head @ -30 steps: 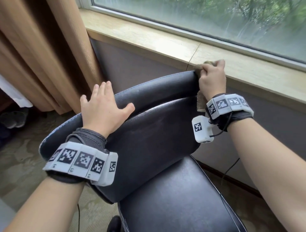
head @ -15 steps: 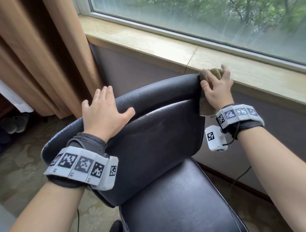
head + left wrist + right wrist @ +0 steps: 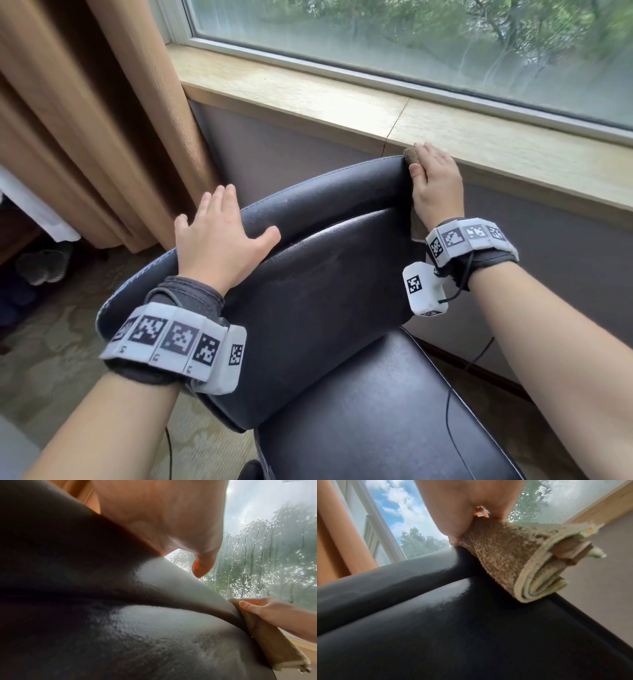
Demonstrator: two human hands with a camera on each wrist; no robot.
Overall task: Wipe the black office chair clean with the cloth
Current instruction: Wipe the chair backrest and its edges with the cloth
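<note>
Your right hand [image 3: 436,186] grips the folded cloth [image 3: 513,559] against the chair [image 3: 325,281] back's top corner. Your left hand [image 3: 222,240] lies flat, steadying it. The seat likely remains unwiped.

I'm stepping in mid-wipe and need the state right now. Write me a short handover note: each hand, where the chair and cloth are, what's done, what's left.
Left hand: open, flat on top of the black office chair's backrest, steadying it.
Right hand: grips the folded brown cloth, pressed against the backrest's upper right corner, beside the window sill.
Done: cannot tell how much is wiped; the backrest front shows faint smears.
Left: probably the rest of the backrest and the seat.
</note>
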